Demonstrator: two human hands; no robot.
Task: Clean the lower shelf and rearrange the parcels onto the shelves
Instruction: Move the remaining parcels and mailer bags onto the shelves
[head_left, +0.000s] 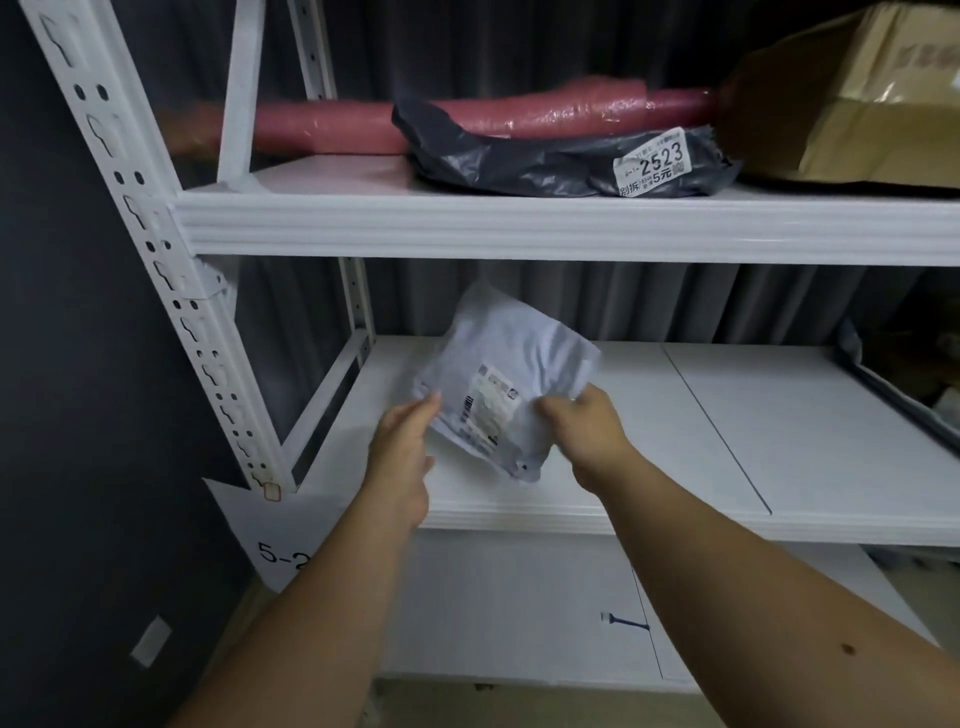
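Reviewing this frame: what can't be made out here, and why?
- Head view: print on the white parcel label is blurred and too small.
- Cardboard box is cut off by the right edge.
- Pink roll middle is hidden by the dark mailer bag.
- Left hand fingertips sit behind the parcel.
- Right hand grips its edge.

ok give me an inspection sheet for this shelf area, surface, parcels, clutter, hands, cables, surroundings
surface: white middle shelf, mostly bare; a seam line runs across it.
job's things: pale plastic parcel with a shipping label, held tilted above the middle shelf; upper shelf carries a pink wrapped roll, a dark mailer bag labelled 2523 and a cardboard box.
clutter: dark item at the middle shelf's right end, unclear what.
grippers: left hand and right hand both grip the parcel.
cables: nothing seen.
surroundings: dark curtain behind; white perforated upright; paper tag reading 5-2.
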